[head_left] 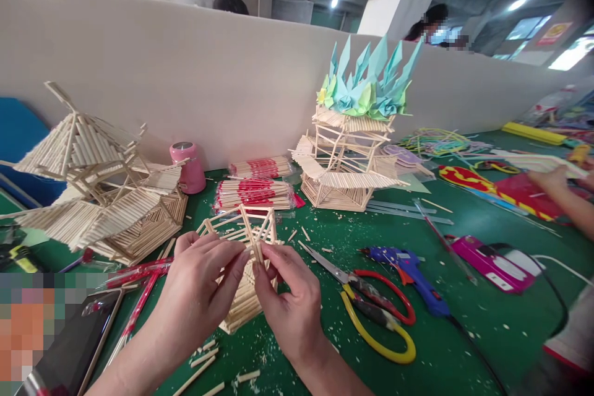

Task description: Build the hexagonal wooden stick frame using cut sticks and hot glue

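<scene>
A small framework of pale wooden sticks [245, 300] stands on the green table in front of me, its lower wall stacked solid and its upper part open. My left hand [204, 275] is closed at its near side, thumb and fingertips pinched together at a wooden stick. From the other side my right hand [292, 291] pinches the same short upright stick [255, 250] between thumb and finger. Both hands cover part of the framework. To the right lie scissors [371, 306] with red and yellow handles and a blue glue gun [408, 272].
A roofed stick model [104, 182] stands left, near a pink container [188, 167]. Behind are bundled sticks [255, 193] and a stick tower [343, 182] topped with folded paper. Cut stick pieces [204, 356] lie in front. At far right another person's hand [552, 182] holds pale strips.
</scene>
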A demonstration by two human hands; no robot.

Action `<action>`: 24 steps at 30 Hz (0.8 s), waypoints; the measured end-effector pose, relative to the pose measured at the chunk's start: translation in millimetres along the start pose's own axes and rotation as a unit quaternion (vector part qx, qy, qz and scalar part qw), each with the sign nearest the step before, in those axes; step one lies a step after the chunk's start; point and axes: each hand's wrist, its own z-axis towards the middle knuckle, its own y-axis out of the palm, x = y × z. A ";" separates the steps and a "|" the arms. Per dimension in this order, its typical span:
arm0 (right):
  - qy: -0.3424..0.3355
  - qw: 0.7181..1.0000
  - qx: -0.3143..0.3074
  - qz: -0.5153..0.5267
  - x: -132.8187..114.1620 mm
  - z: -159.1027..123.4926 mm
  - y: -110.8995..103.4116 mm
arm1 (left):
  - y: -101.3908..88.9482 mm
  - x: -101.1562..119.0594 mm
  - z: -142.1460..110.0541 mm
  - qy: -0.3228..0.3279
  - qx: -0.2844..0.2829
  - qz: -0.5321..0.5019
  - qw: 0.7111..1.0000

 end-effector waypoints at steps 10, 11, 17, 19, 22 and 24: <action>0.001 1.000 -0.004 0.005 -0.3 -0.2 -1.2 | 1.6 1.5 -1.7 0.001 -0.004 0.009 1.000; -0.001 1.000 -0.003 0.008 -0.3 -0.3 -1.4 | 1.8 1.7 -1.7 0.000 -0.005 0.010 1.000; -0.005 1.000 0.001 0.008 0.4 -0.5 -1.2 | 2.0 2.6 -2.8 0.006 0.008 0.003 1.000; -0.004 1.000 -0.001 0.009 0.7 -1.2 -1.4 | 2.1 2.5 -3.2 0.005 0.010 0.000 1.000; -0.003 1.000 -0.005 0.014 0.6 -2.6 -2.4 | 3.0 2.4 -2.9 0.003 0.012 -0.002 1.000; -0.004 1.000 -0.005 0.016 0.2 -3.2 -3.2 | 3.5 2.6 -2.6 0.003 0.009 -0.006 1.000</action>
